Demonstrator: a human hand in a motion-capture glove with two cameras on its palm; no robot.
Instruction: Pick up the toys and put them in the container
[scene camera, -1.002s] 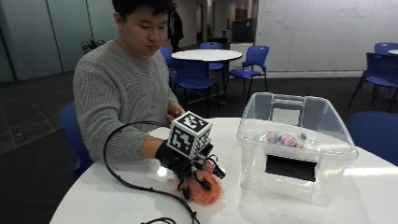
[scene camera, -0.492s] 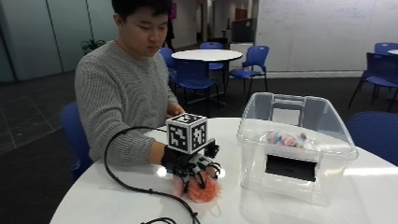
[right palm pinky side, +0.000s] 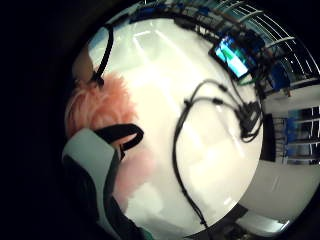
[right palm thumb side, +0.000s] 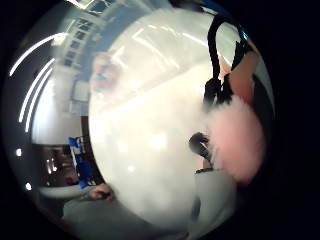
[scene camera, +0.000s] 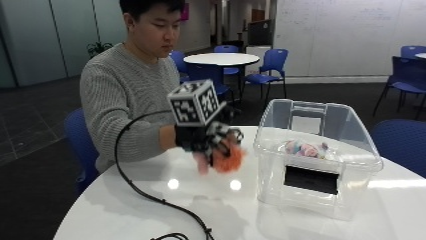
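My gloved right hand grips a fluffy orange-pink toy and holds it in the air above the white table, just beside the clear plastic container. The fingers curl round the toy. In the palm views the same pink fluff lies against the palm, with the table far below. Inside the container lies a pastel pink and blue toy.
A black cable trails from the hand across the table towards its front edge. The person sits behind the table's left side. Blue chairs and another round table stand in the room behind.
The hand has lifted the orange-pink toy off the table and carried it up and towards the container.
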